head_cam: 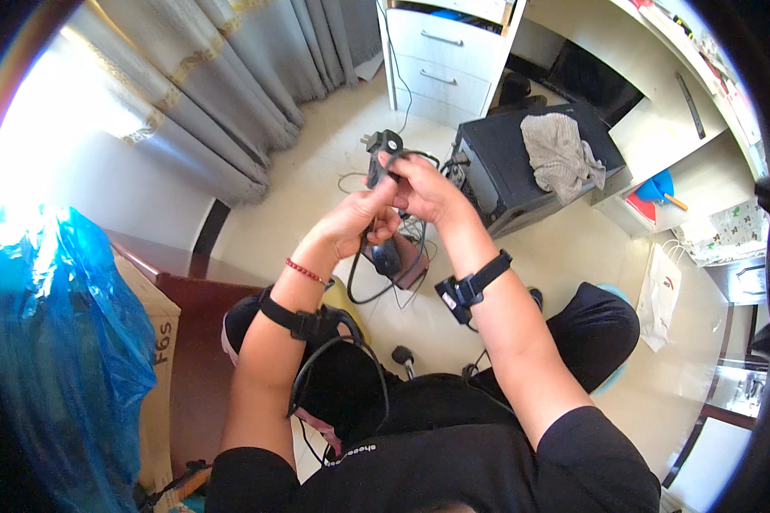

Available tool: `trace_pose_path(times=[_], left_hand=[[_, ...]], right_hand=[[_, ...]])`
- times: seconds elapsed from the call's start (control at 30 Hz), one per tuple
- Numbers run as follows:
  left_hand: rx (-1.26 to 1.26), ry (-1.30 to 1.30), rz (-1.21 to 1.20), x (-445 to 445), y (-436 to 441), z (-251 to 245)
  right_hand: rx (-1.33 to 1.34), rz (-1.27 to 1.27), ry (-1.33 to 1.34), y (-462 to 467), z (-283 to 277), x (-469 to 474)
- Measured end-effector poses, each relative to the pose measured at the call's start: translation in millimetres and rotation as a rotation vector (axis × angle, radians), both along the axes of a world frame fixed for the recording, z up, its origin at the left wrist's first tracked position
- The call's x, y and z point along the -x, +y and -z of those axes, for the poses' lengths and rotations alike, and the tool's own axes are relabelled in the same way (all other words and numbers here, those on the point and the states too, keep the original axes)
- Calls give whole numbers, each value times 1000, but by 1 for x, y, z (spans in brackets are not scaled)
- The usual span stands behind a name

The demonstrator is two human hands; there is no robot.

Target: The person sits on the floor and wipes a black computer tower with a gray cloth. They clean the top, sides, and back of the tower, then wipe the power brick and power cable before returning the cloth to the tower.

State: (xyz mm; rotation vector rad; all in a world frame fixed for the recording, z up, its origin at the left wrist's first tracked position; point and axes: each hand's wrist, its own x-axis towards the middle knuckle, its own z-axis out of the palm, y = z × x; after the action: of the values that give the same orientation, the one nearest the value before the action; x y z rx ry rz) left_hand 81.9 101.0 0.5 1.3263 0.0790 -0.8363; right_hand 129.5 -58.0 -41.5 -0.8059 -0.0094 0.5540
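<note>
In front of me, both hands are raised close together around a black power adapter with a plug (384, 142) and its black cable (354, 282). My left hand (362, 218) has its thumb near the adapter's lower end, its fingers curled at the cable. My right hand (420, 186) pinches the cable just beside the adapter. A loop of the cable hangs below the hands. Beneath it, a dark rounded object (386, 258) lies on a reddish-brown box (414, 269) on the floor, with thin wires around it.
A black computer case (526, 186) with a grey cloth (555, 154) on top stands to the right. Ahead is a white drawer unit (443, 64). Blue plastic (70, 346) and a cardboard box (163, 378) are at the left, a white paper bag (659, 295) at the right.
</note>
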Motion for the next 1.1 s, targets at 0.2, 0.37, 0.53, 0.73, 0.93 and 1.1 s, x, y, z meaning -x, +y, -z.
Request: trace_pose_path(times=[0.2,0.37,0.53,0.73,0.93,1.1], left_hand=[[-637,-460,-37,-15,8,12],[-301,-220,-397,-46,41,18],[-364,-107,-821,-69,92,74],[-362,168,-1144,-75,166,162],[-610,137,-824,-75,184,210],[-1008,-328,-510,-86,114,156]], right_hand=[[635,-79,75,-26,5,1],[941,-418,-121,-64,-25,24],[415,12,-385,-116,-79,55],[157,442,-621,-192,-152,55],[357,498,-554,-204,-124,59],[211,321,-371,-180,-97,58]])
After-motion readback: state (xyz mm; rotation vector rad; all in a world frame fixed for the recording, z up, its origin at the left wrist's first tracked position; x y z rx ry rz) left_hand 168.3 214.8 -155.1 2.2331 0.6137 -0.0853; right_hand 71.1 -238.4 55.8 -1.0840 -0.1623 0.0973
